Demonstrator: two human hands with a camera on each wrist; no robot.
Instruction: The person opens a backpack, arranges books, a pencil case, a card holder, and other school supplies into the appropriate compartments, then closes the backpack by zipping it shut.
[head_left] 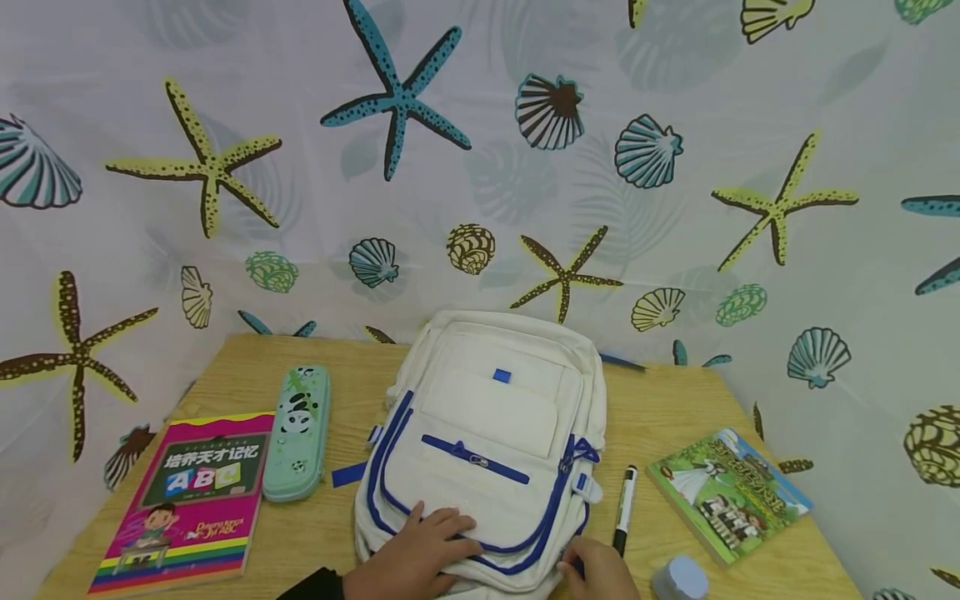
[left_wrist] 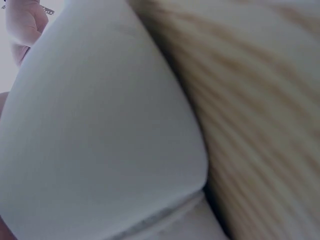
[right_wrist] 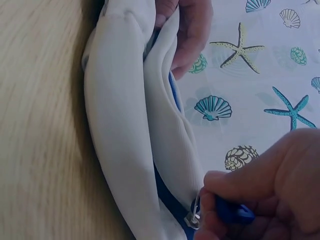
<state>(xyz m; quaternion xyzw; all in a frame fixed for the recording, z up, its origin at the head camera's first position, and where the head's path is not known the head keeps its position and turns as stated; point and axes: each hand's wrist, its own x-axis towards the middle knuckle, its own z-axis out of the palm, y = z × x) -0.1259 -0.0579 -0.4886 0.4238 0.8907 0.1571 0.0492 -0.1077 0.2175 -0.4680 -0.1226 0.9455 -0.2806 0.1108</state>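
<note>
A white backpack [head_left: 480,408] with blue zips lies front up in the middle of the table. My left hand [head_left: 420,552] rests over its lower front; in the right wrist view the left fingers [right_wrist: 192,37] lie outside a fabric edge, with the thumb on the inner side. Between thumb and fingers, my right hand [right_wrist: 272,185] pinches a blue-tabbed zipper pull [right_wrist: 232,212] at the bag's lower right side. A gap shows between the bag's white panels [right_wrist: 120,100] along that zip. The left wrist view is mostly filled by white fabric [left_wrist: 100,130].
Left of the bag lie a pink ABC book [head_left: 183,508] and a green panda pencil case [head_left: 297,433]. On the right are a marker [head_left: 626,504], a green illustrated book [head_left: 727,496] and a round pale-lidded container [head_left: 681,577]. A patterned curtain [head_left: 480,192] hangs behind the table.
</note>
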